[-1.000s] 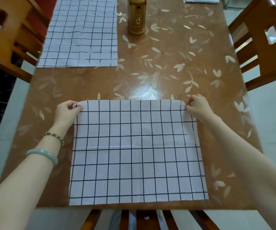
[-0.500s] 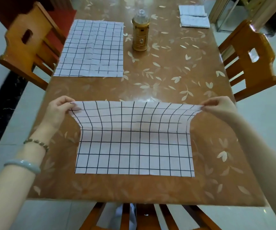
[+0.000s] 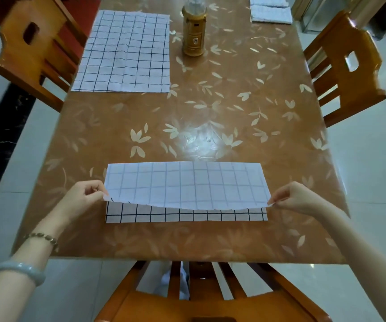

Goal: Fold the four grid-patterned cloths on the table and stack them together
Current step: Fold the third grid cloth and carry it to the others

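The tabletop (image 3: 210, 112) carries all the task items visible in the head view. The largest is a grid-patterned cloth (image 3: 124, 52) at 11 o'clock, lying fully open and flat; it is judged untouched by any fold. Next is the cloth in work (image 3: 185, 184) at 6 o'clock, near the front edge. Its upper layer is turned over toward the person, pale reverse face up, and sags slightly between the two held corners. A narrow strip of the lower layer remains uncovered along the near edge, so the first half-fold is judged almost complete but not yet laid down. At 1 o'clock, by the far edge, sits a pale folded stack (image 3: 271, 12), partly cut off by the frame. It may be the two remaining cloths already folded, but no grid can be confirmed there. A gold lantern-shaped bottle (image 3: 194, 31) stands at 12 o'clock, well apart from the work. The left grip (image 3: 83, 198) pinches the upper layer's left corner; the right grip (image 3: 296, 197) pinches its right corner. Remaining, by estimate: align and flatten this fold, reduce the cloth further, fold the 11 o'clock cloth, then stack all four.
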### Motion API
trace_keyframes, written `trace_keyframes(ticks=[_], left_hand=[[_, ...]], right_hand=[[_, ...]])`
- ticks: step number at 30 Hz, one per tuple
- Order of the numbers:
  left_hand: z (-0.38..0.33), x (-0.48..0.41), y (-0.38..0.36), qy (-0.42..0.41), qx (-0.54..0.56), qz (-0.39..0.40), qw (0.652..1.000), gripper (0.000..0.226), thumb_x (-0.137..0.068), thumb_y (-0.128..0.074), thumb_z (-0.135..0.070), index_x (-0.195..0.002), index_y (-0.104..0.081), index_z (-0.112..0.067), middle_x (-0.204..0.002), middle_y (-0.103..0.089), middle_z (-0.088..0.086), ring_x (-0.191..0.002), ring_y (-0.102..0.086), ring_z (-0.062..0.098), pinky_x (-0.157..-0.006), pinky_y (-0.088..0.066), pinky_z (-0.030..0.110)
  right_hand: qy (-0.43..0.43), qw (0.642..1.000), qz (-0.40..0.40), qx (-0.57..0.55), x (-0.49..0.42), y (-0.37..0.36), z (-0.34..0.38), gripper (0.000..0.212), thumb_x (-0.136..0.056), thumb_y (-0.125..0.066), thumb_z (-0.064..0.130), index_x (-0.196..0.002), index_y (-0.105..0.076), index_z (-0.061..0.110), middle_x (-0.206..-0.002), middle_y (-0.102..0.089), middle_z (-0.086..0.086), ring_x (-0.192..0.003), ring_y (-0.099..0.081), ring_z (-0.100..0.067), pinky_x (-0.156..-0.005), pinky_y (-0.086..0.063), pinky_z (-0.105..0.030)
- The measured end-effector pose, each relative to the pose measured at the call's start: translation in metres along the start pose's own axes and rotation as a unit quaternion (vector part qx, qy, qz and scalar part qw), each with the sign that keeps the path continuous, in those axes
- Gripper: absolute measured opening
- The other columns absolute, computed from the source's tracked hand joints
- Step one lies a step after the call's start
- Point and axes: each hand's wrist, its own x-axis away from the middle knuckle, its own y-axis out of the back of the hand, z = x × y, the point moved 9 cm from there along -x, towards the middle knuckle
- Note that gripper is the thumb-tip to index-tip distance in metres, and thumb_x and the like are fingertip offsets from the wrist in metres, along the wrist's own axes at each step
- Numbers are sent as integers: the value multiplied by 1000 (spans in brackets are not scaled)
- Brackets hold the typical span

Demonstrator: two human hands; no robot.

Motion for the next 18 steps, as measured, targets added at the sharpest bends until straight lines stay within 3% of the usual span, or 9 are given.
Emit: trace_keyframes(ticks=[2,4,9,12,14,16,18], left_hand=[[14,3,-10,29,-30,24,999,9,-67,-62,-26,-66,-66,-19,-79,-67,20,-68,-54,25,-70,-37,34],[17,6,-17,40,-59,39,997,11,-76,-61,-20,-69,-67,-25,-82,-70,6,-79,-62,23,-76,-44,36],[-17,14,-28,-12,-107,50,993,26,-78,-41,-32,-91,-62,-26,-103,-60,-7,-102,-52,14,-84,-39,31],[-52,8,-62,-116,-207,7,971,38,-91,-41,-40,-118,-59,-19,-123,-58,-4,-122,-47,15,-100,-33,27],[-72,-2,-102,-162,-267,4,950,57,-95,-29,-47,-138,-47,-14,-143,-47,1,-135,-38,17,-111,-22,30],[-89,-15,-142,-196,-331,17,923,69,-93,-14,-50,-150,-27,-12,-157,-25,2,-145,-21,18,-117,-7,30],[-96,-30,-170,-212,-375,24,902,71,-93,-7,-50,-152,-14,-11,-160,-12,3,-148,-7,17,-119,3,33]], right_hand=[[-7,1000,6,16,1,-12,-4,17,-75,-70,16,-71,-76,31,-74,-71,15,-84,-65,-5,-86,-51,-35],[-10,1000,7,3,1,-19,-3,22,-78,-65,9,-75,-76,27,-81,-72,12,-88,-66,-9,-84,-51,-29],[11,998,-54,-40,-3,-12,13,28,-83,-54,1,-99,-71,16,-93,-67,6,-95,-62,-11,-92,-49,-29],[60,987,-134,-64,-8,-12,48,34,-85,-48,-1,-107,-69,15,-101,-65,6,-96,-58,-9,-88,-43,-24],[98,979,-163,-71,-15,-31,81,34,-87,-48,0,-115,-65,11,-115,-61,1,-107,-53,-12,-92,-37,-22],[146,973,-169,-56,-26,-59,115,36,-88,-48,1,-122,-60,7,-128,-56,-7,-122,-47,-21,-102,-33,-26],[196,964,-182,-11,-36,-85,143,39,-87,-47,4,-124,-58,2,-131,-56,-15,-124,-48,-31,-104,-37,-38]])
